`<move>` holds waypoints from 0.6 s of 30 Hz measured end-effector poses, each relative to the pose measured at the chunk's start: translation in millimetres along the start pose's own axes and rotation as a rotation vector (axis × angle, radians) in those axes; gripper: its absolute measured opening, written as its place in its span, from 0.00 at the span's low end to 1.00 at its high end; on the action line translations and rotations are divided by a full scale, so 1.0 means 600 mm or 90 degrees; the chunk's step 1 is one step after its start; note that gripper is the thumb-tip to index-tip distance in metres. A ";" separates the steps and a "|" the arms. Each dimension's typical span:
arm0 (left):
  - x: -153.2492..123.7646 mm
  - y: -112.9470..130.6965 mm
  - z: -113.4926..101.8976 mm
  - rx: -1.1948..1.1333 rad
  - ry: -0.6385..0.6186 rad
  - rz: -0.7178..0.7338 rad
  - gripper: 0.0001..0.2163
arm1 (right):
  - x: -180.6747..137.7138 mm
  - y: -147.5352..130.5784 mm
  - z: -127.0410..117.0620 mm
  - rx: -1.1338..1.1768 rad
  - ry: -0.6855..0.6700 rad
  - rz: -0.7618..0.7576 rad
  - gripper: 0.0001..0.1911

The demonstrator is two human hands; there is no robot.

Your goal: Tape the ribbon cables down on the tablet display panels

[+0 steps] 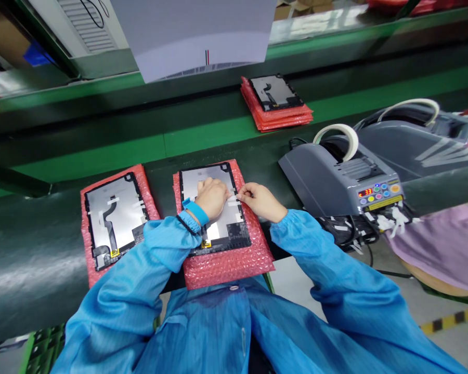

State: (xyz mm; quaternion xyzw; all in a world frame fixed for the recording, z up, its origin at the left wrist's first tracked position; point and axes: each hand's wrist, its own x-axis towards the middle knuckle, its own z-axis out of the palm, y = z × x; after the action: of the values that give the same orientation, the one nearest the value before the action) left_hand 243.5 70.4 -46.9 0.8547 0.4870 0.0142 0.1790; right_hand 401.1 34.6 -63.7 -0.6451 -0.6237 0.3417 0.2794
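A tablet screen panel (218, 236), silver-backed with a black border, lies on red bubble-wrap bags (226, 270) before me. My left hand (211, 197), wearing a blue wrist strap (196, 211), rests over the panel with its fingers curled; what they hold, if anything, is hidden. At the panel's right edge, my right hand (260, 200) is closed in a pinch beside a small white strip of tape (233, 198). Left of these, a second screen panel (119, 215) with a dark flex cable (109, 228) held by white tape lies on red bubble wrap.
Two grey tape dispensers (335, 182) stand on the right, the nearer with a lit display. Farther back, another panel (275, 92) tops a stack of red bubble-wrap bags (284, 120). A white sheet (198, 36) hangs overhead. Another person's mauve garment (444, 244) shows at right.
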 end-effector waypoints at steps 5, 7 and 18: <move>-0.001 0.002 0.001 0.015 0.001 0.006 0.11 | 0.001 -0.001 -0.001 -0.005 -0.006 0.011 0.06; -0.002 0.003 0.001 0.018 -0.001 0.005 0.11 | 0.002 -0.001 0.000 0.001 -0.006 0.041 0.08; -0.005 0.001 -0.010 -0.030 0.006 -0.018 0.09 | 0.008 0.020 -0.002 0.333 -0.095 0.280 0.25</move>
State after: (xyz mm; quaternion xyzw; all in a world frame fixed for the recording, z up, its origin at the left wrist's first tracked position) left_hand 241.4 69.6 -40.9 0.8434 0.4991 0.0272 0.1972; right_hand 409.3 38.8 -72.6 -0.6438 -0.3802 0.5879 0.3087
